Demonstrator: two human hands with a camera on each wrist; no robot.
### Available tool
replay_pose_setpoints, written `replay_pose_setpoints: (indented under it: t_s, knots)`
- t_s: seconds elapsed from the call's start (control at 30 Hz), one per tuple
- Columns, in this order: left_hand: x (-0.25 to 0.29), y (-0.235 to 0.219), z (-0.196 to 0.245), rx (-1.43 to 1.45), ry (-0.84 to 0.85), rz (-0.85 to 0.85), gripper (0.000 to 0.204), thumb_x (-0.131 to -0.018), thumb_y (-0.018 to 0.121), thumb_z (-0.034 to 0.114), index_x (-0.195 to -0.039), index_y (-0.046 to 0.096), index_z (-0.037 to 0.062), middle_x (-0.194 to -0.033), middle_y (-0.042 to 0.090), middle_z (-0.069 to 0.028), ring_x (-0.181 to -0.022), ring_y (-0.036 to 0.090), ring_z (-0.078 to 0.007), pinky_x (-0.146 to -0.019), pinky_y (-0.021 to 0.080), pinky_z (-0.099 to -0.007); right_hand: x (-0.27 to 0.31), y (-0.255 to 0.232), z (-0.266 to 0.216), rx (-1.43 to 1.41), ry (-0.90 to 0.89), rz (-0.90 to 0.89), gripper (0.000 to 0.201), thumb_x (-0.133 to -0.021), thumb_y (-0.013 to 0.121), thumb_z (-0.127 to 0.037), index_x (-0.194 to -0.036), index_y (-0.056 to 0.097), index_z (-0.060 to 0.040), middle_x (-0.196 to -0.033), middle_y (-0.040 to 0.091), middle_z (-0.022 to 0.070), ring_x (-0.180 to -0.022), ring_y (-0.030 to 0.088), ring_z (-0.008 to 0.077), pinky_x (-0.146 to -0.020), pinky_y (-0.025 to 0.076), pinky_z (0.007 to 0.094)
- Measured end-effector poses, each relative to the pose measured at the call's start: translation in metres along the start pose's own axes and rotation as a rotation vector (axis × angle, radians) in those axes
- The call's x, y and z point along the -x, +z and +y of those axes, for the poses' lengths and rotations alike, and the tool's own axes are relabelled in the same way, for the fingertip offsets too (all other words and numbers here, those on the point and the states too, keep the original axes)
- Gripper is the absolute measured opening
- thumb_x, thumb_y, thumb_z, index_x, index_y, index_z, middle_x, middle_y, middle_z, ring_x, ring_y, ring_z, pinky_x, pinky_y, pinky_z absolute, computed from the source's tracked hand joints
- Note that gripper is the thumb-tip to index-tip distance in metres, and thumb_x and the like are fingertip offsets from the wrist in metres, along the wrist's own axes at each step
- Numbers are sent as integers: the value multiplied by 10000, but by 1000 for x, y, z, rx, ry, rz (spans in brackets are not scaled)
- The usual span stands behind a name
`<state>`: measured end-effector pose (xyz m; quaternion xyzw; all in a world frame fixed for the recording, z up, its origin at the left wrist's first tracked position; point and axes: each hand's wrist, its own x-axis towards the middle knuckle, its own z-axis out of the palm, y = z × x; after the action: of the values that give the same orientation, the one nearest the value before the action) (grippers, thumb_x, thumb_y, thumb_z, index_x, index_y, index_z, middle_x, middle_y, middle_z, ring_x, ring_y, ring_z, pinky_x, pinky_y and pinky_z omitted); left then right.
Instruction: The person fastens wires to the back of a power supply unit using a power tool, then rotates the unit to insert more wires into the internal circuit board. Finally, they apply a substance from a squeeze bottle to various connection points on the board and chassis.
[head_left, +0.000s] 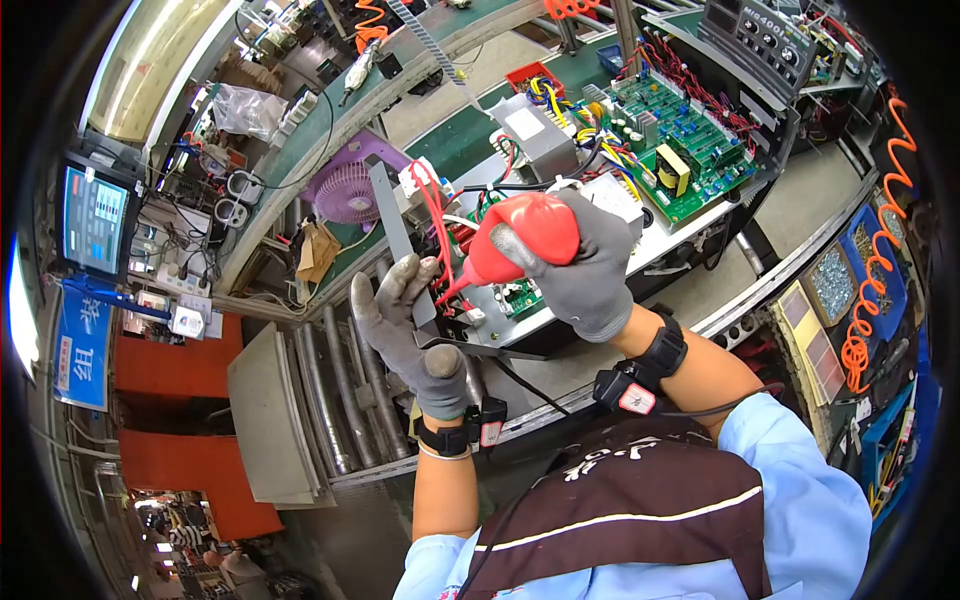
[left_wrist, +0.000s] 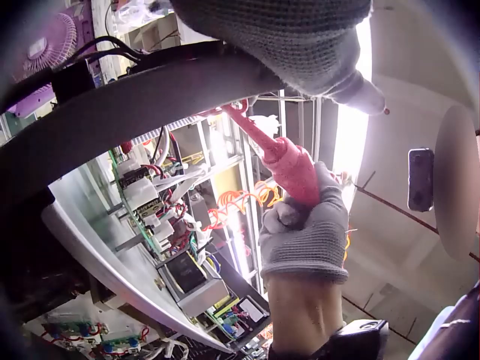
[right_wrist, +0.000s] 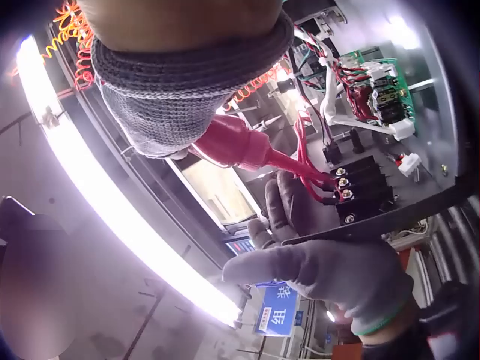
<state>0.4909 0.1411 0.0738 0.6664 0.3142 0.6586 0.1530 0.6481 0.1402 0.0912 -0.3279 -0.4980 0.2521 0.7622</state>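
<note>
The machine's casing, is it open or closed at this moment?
Open: the green circuit board and red wires inside the casing lie exposed.

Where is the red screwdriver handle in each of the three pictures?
Head view: the red screwdriver handle sits at the centre, gripped by the right hand.
Left wrist view: the handle is right of centre, rising out of the gloved fist.
Right wrist view: the handle is at centre, just under the glove cuff.
Shared landmark: the red wires beside the screwdriver's tip show in all three.
</note>
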Motion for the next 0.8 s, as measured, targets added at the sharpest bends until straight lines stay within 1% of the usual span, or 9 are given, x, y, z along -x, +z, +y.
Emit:
replay_pose_setpoints:
  t_s: [0.1,0.23,0.3,0.33,0.37,0.47,0.6,0.67,0.8]
  knots:
    - [0,0,0,-20,-8,2,1123,-660,467,805,-1400,184,9,-1130,532,-225,-1001,588,-302,-915,464,-402,8,-4,19,102,-25,-57,213,-755,747,-98,-915,639,-8,-789,653,55,-692,577,70,-626,488,247]
    - [-1,0,1,-24,-20,-6,1134,-651,457,821,-1401,186,15,-1136,525,-231,-1014,580,-303,-930,447,-403,7,-10,6,63,-114,-117,209,-741,754,-101,-896,639,-20,-772,646,62,-657,591,104,-601,482,258]
    - [0,1,2,-17,-23,-8,1136,-649,455,824,-1401,187,16,-1140,523,-232,-1020,577,-302,-933,444,-403,2,-18,3,181,-279,-285,215,-721,761,-102,-881,636,-29,-738,629,74,-619,599,151,-576,478,270]
    - [0,1,2,-17,-26,-4,1138,-647,454,825,-1402,185,16,-1143,520,-231,-1024,575,-302,-933,444,-402,-2,-23,0,289,-439,-318,233,-699,767,-93,-878,633,-28,-711,612,83,-599,602,188,-559,475,279]
    - [0,1,2,-18,-28,1,1141,-646,452,826,-1402,184,16,-1146,518,-230,-1028,572,-302,-933,445,-402,-2,-22,0,290,-440,-318,233,-699,767,-93,-878,633,-28,-711,612,83,-599,602,188,-559,475,279]
    - [-1,1,2,-20,-34,-2,1148,-640,457,826,-1402,180,13,-1146,519,-227,-1032,572,-304,-934,446,-404,2,-16,6,176,-228,-152,227,-722,774,-89,-889,635,-25,-769,641,80,-638,589,114,-588,484,267]
    - [0,1,1,-2,-18,0,1155,-635,460,826,-1401,179,9,-1141,524,-227,-1026,576,-307,-936,446,-407,10,-7,18,171,-180,-79,220,-738,770,-93,-897,635,-26,-787,649,72,-667,579,90,-610,486,259]
    - [-1,1,2,-8,-27,-3,1160,-631,464,826,-1400,181,6,-1137,529,-226,-1019,581,-308,-936,447,-407,12,-4,20,193,-84,-74,221,-741,766,-93,-903,632,-27,-784,648,64,-673,583,98,-616,486,260]
    - [-1,1,3,0,-27,2,1166,-627,468,826,-1400,180,2,-1136,530,-226,-1016,584,-308,-937,447,-407,14,-6,14,177,-111,-82,227,-742,765,-102,-913,634,-32,-789,650,61,-684,593,103,-620,487,264]
